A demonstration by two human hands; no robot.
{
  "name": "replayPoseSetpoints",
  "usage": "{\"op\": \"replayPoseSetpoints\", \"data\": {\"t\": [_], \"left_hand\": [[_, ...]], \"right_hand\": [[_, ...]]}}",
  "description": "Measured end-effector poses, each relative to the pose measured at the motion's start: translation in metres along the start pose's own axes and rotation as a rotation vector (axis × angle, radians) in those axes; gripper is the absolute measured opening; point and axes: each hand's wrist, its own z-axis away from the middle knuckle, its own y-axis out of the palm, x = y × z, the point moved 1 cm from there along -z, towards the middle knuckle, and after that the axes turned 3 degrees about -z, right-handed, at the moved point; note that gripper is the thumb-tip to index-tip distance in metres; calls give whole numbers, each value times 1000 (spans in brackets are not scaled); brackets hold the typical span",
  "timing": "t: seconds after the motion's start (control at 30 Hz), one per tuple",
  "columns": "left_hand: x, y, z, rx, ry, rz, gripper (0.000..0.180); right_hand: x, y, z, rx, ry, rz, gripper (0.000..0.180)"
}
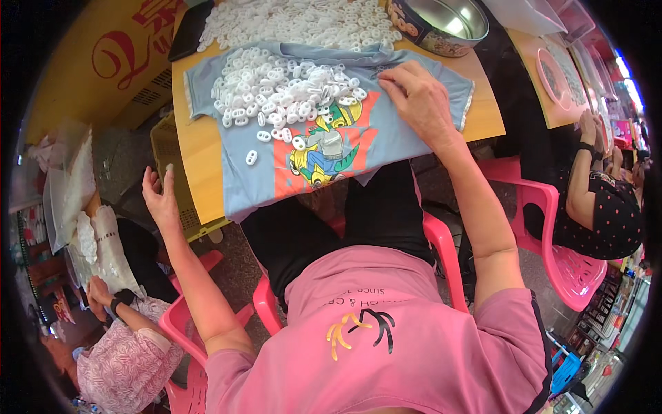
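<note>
A light-blue T-shirt (248,186) with a cartoon print is spread over the table's near part. On it lies a heap of small white oval plastic pieces (276,90) with holes, a few of them loose near the print. My right hand (419,96) rests over the shirt's right side, thumb and forefinger pinched together beside some small dark bits; what they hold, if anything, is too small to make out. Off the table's left edge my left hand (163,199) hangs in the air, fingers apart and nothing in it.
A bigger pile of white pieces (296,24) covers the table's far side. At its far right stands a round metal tin (441,27); a dark flat object (190,31) lies far left. A yellow crate (165,148) sits left of the table. People work on both sides near pink chairs (545,207).
</note>
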Motion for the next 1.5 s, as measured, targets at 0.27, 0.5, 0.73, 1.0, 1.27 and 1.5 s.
{"op": "replayPoseSetpoints", "data": {"t": [0.27, 0.5, 0.73, 1.0, 1.27, 1.5], "left_hand": [[-84, 13, 43, -82, 230, 155, 39], [-158, 52, 94, 83, 428, 259, 30], [-200, 91, 141, 441, 371, 438, 28], [-202, 110, 146, 444, 523, 398, 27], [-205, 110, 144, 496, 380, 482, 21], [-218, 123, 141, 707, -100, 932, 19]], "right_hand": [[-1, -1, -6, 69, 18, 134, 12], [13, -4, -7, 127, -57, -105, 12], [18, 4, -1, 204, -191, -50, 18], [35, 9, -4, 230, -243, -24, 19], [37, 19, 0, 125, -169, -148, 14], [43, 11, 17, 163, 238, -741, 13]]}}
